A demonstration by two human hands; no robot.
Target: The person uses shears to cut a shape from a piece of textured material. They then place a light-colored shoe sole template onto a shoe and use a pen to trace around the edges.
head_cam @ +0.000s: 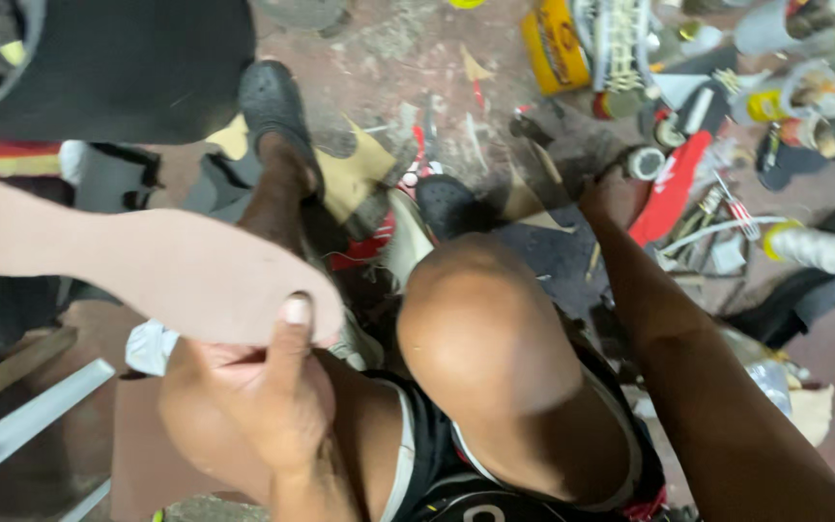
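Pinching the pink sole point(161, 271) at its rounded end, the left hand point(268, 387) has its thumb point(292, 324) pressed flat on top and the other fingers curled underneath, a firm grasp. The sole runs out level to the left, over the left thigh, well clear of the floor. Risk here, as I judge it: the grip sits right at the tip, so the long free end could sag or twist out, and a slip would drop it into the scraps below. The left wrist is bent back, palm up, forearm tucked close to the body. Over on the other side, the right arm stretches straight out past the knee point(480, 319) and down to the floor clutter; the right hand point(606, 184) is among the tools there, near a white tape roll point(646, 162) and a red offcut point(671, 193), but whether its fingers are closed on anything, I can't tell. Black clogs point(273, 101) on both feet.
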